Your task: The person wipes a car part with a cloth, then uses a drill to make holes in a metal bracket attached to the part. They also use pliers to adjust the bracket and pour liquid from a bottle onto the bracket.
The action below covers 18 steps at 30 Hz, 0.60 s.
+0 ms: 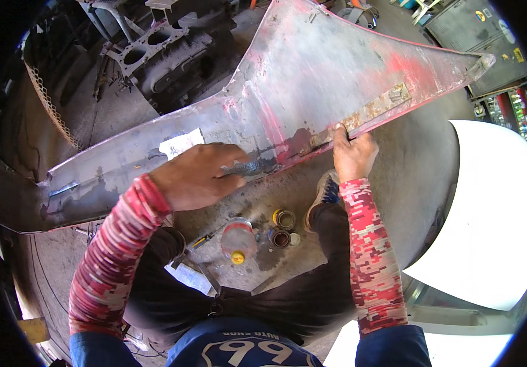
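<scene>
A large curved car body panel (318,67), bare grey with pink and red paint remnants, stretches across in front of me, its inner side up. My left hand (199,174) is over its near edge, palm down, with thumb and fingers apart around a dark wet patch (248,167). I see nothing held in it. A white sheet (181,144), paper or cloth, lies on the panel just beyond the left knuckles. My right hand (355,156) grips the near rim beside a rusty strip (376,110), thumb on top and the other fingers partly hidden.
On the floor between my legs stand a clear bottle (238,237) with a yellow cap and two small open cans (283,218). A yellow-handled tool (200,241) lies beside them. An engine block (159,52) is at far left; a white car panel (490,214) is at right.
</scene>
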Each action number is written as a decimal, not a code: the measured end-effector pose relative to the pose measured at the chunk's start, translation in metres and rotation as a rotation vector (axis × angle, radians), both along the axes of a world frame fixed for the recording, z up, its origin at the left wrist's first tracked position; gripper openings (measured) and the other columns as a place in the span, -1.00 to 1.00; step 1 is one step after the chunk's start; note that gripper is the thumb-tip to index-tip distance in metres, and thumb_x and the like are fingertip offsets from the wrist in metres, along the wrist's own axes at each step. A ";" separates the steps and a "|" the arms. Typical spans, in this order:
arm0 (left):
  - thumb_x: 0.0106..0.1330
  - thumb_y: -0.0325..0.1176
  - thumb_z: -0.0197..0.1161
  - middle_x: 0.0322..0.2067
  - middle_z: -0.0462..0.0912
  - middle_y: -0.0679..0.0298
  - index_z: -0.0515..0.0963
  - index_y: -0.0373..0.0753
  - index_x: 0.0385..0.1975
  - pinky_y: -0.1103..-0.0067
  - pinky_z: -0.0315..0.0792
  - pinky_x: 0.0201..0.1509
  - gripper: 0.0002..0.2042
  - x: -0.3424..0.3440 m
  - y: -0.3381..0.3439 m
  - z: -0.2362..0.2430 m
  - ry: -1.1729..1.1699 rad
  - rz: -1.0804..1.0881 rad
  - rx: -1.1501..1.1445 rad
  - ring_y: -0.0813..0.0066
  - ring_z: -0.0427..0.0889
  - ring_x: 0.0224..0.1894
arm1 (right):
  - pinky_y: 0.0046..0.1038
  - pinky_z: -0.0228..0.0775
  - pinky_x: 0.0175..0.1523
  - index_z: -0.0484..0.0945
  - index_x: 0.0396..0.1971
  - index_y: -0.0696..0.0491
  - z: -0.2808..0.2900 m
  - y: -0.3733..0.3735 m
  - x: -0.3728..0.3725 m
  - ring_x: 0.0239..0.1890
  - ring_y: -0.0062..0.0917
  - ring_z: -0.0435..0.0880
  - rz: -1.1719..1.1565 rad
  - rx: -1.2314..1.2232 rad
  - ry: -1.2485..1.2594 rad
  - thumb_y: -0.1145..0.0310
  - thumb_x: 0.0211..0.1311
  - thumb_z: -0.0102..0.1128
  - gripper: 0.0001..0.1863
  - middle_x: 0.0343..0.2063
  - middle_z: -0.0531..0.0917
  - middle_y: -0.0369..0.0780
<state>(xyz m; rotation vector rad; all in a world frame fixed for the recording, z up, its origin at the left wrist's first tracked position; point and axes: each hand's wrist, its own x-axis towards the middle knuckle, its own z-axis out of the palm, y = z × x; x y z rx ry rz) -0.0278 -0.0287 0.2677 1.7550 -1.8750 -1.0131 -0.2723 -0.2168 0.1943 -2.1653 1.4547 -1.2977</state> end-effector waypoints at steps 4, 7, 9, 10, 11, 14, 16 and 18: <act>0.40 -0.38 0.17 0.04 0.63 -0.10 0.53 -0.36 0.17 0.28 0.54 0.22 -0.62 0.004 -0.001 -0.011 0.049 0.144 -0.015 0.03 0.68 0.06 | -0.19 0.52 -0.34 0.69 -0.53 0.25 -0.002 0.000 -0.001 -0.49 -0.07 0.73 -0.004 -0.018 0.001 0.36 0.11 0.41 -0.77 -0.58 0.68 0.05; 0.38 -0.41 0.16 0.07 0.61 -0.12 0.51 -0.36 0.20 0.26 0.51 0.26 -0.60 -0.018 -0.031 -0.036 0.057 0.115 -0.177 0.00 0.63 0.11 | -0.21 0.55 -0.28 0.70 -0.45 0.26 -0.003 0.000 0.000 -0.42 -0.10 0.77 -0.002 0.021 -0.023 0.37 0.13 0.41 -0.79 -0.51 0.73 0.05; 0.36 -0.43 0.15 0.13 0.57 -0.12 0.43 -0.31 0.30 0.23 0.43 0.33 -0.52 -0.036 -0.055 -0.051 0.054 0.097 -0.216 -0.06 0.56 0.18 | -0.22 0.57 -0.23 0.71 -0.38 0.27 0.002 -0.002 -0.001 -0.36 -0.11 0.79 0.022 0.045 -0.048 0.39 0.13 0.40 -0.79 -0.45 0.75 0.05; 0.36 -0.42 0.16 0.15 0.54 -0.12 0.40 -0.29 0.34 0.21 0.40 0.36 -0.49 -0.045 -0.065 -0.058 0.056 0.090 -0.257 -0.07 0.52 0.20 | -0.26 0.57 -0.13 0.71 -0.30 0.28 0.007 -0.004 -0.002 -0.27 -0.22 0.81 0.040 0.136 -0.068 0.34 0.18 0.41 -0.73 -0.36 0.78 0.04; 0.36 -0.41 0.16 0.18 0.52 -0.11 0.36 -0.27 0.37 0.20 0.37 0.38 -0.46 -0.053 -0.075 -0.064 0.060 0.084 -0.298 -0.09 0.49 0.23 | -0.28 0.56 -0.11 0.71 -0.28 0.28 0.012 -0.006 -0.002 -0.26 -0.27 0.81 0.061 0.194 -0.110 0.34 0.20 0.41 -0.72 -0.34 0.79 0.01; 0.36 -0.39 0.18 0.22 0.47 -0.10 0.26 -0.23 0.45 0.17 0.30 0.42 -0.38 -0.076 -0.098 -0.080 0.121 0.077 -0.368 -0.13 0.42 0.28 | -0.36 0.53 -0.01 0.68 -0.17 0.31 0.030 -0.011 -0.010 -0.20 -0.46 0.75 0.139 0.182 -0.217 0.37 0.25 0.42 -0.70 -0.24 0.80 -0.08; 0.36 -0.36 0.21 0.26 0.43 -0.07 0.22 -0.19 0.48 0.16 0.30 0.42 -0.34 -0.087 -0.108 -0.086 0.128 0.061 -0.358 -0.12 0.40 0.30 | -0.36 0.54 -0.02 0.67 -0.17 0.31 0.042 -0.015 -0.015 -0.22 -0.47 0.75 0.135 0.136 -0.138 0.42 0.23 0.43 -0.72 -0.24 0.79 -0.10; 0.36 -0.34 0.22 0.27 0.42 -0.05 0.21 -0.15 0.49 0.16 0.31 0.42 -0.33 -0.097 -0.115 -0.088 0.115 0.061 -0.350 -0.11 0.38 0.32 | -0.39 0.55 -0.03 0.66 -0.20 0.31 0.049 -0.018 -0.018 -0.24 -0.51 0.73 0.192 0.071 -0.069 0.48 0.20 0.44 -0.75 -0.27 0.79 -0.14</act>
